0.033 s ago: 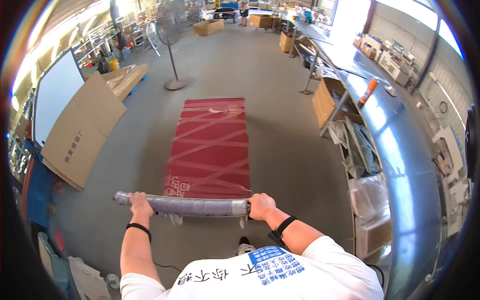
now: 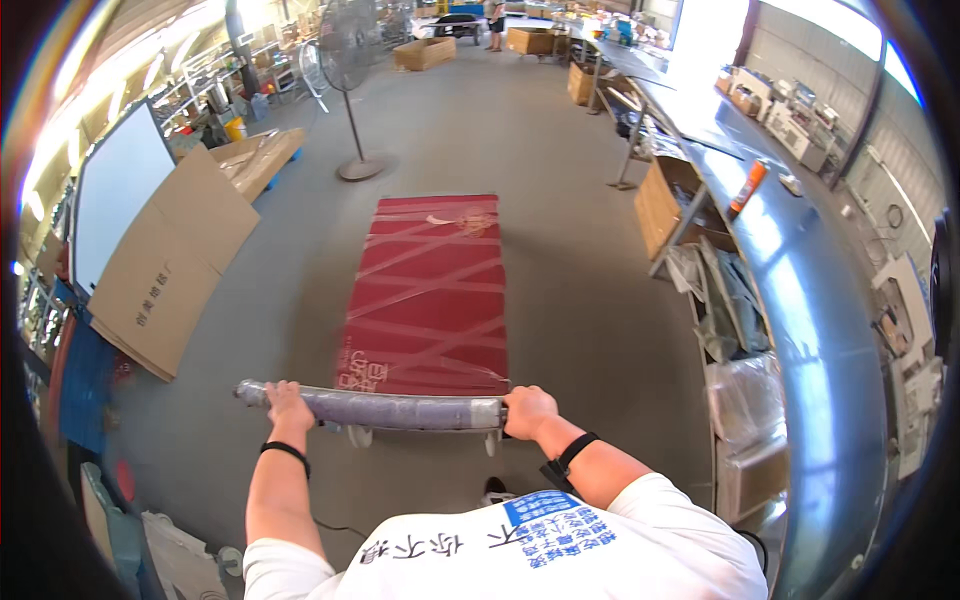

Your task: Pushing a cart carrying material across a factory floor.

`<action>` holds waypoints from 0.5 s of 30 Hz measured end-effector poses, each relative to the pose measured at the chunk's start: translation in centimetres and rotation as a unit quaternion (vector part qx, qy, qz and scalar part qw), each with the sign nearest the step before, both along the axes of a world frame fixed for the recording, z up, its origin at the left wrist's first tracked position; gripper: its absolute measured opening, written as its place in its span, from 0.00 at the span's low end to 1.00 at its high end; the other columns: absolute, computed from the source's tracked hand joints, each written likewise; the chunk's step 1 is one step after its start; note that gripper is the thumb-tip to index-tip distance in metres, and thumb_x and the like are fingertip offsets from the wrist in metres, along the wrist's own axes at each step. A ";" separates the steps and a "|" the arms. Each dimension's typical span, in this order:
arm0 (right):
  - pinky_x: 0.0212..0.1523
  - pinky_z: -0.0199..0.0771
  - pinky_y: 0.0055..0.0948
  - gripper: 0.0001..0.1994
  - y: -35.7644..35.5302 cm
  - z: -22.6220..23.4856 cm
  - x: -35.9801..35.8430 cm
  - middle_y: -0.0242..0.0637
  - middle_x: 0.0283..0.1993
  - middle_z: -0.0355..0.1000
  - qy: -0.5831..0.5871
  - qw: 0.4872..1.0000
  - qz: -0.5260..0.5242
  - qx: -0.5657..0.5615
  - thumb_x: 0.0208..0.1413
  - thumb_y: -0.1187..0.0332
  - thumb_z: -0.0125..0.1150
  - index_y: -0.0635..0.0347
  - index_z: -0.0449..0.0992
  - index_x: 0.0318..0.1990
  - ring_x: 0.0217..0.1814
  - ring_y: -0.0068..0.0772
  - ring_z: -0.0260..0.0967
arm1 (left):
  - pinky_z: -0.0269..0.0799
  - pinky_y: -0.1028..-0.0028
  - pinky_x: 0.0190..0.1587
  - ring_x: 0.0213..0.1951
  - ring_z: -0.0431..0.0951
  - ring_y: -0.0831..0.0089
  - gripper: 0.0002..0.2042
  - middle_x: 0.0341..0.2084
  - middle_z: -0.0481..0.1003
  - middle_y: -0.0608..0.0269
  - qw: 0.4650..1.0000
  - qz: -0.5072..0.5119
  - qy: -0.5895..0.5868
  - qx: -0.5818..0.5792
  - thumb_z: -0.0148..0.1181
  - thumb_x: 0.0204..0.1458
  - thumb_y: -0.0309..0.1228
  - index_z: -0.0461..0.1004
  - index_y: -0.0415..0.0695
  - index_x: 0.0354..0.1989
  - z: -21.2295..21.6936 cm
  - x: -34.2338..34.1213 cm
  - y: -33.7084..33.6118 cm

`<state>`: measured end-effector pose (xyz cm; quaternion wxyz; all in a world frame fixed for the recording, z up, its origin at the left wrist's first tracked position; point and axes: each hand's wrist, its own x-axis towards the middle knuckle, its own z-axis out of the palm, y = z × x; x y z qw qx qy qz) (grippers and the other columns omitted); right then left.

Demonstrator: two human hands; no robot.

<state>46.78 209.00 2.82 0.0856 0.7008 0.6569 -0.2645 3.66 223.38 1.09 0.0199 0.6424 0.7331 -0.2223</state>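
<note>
A long bar [image 2: 405, 411], wrapped in clear film over something greyish purple, runs crosswise in front of me. My left hand [image 2: 289, 405] is closed around it, a short way in from its left end. At the right end my right hand [image 2: 530, 412] is closed on it. Pale caster wheels [image 2: 361, 436] show below the bar. Just beyond it lies a flat red rectangular panel [image 2: 432, 300] with criss-crossing strips of clear tape and gold and pale print. How the bar joins what is under the panel is hidden.
A standing fan [image 2: 362, 168] is ahead on the left. Large cardboard sheets [image 2: 175, 265] lean at the left. Along the right runs a long shiny workbench [image 2: 800, 310] with an orange tube [image 2: 748, 190] on it and cartons [image 2: 660, 205] below. An open wooden-coloured box [image 2: 425, 54] and a person [image 2: 496, 25] are farther off.
The whole scene has shifted slightly to the right in the picture. Both hands keep their hold on the bar.
</note>
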 end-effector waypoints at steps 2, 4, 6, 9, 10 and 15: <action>0.56 0.74 0.41 0.17 4.9 -0.3 2.8 0.36 0.55 0.73 -0.021 1.000 -0.023 0.006 0.49 0.64 0.58 0.47 0.80 0.48 0.59 0.43 0.69 | 0.64 0.52 0.65 0.73 0.42 0.52 0.35 0.66 0.55 0.62 0.998 0.044 -0.045 -0.023 0.67 0.47 0.33 0.60 0.52 0.65 1.3 4.4 5.6; 0.57 0.74 0.41 0.18 9.8 -0.1 3.7 0.36 0.55 0.73 -0.027 0.999 -0.015 -0.012 0.49 0.64 0.58 0.46 0.80 0.49 0.59 0.43 0.69 | 0.64 0.52 0.65 0.73 0.42 0.52 0.34 0.66 0.56 0.63 0.997 0.063 -0.032 -0.026 0.67 0.47 0.32 0.60 0.53 0.65 1.0 5.2 10.1; 0.57 0.74 0.40 0.18 14.2 -0.6 5.6 0.36 0.55 0.73 -0.016 1.000 -0.016 0.005 0.49 0.64 0.58 0.46 0.80 0.50 0.59 0.43 0.69 | 0.64 0.53 0.65 0.73 0.42 0.53 0.34 0.66 0.56 0.63 0.996 0.072 -0.029 -0.035 0.67 0.47 0.31 0.61 0.53 0.65 0.4 6.7 14.9; 0.57 0.73 0.39 0.19 21.4 -1.1 8.5 0.36 0.55 0.72 -0.010 0.999 -0.031 0.026 0.48 0.65 0.58 0.45 0.80 0.50 0.59 0.42 0.69 | 0.64 0.51 0.63 0.73 0.42 0.53 0.34 0.67 0.55 0.63 0.997 0.055 -0.047 -0.018 0.68 0.46 0.30 0.61 0.53 0.64 0.2 9.5 22.8; 0.58 0.73 0.38 0.19 23.9 -1.1 9.4 0.36 0.55 0.72 -0.011 0.999 -0.040 0.035 0.48 0.66 0.58 0.45 0.80 0.50 0.59 0.42 0.70 | 0.64 0.51 0.63 0.73 0.42 0.53 0.34 0.67 0.55 0.63 0.997 0.057 -0.048 -0.020 0.68 0.46 0.30 0.61 0.53 0.64 0.2 10.5 25.3; 0.58 0.73 0.39 0.18 36.5 -0.9 13.1 0.37 0.53 0.74 -0.009 0.995 -0.077 0.069 0.46 0.66 0.60 0.42 0.81 0.48 0.58 0.43 0.71 | 0.63 0.49 0.63 0.73 0.44 0.53 0.33 0.67 0.55 0.63 0.997 0.060 -0.045 -0.035 0.67 0.46 0.29 0.62 0.51 0.64 0.6 14.9 38.1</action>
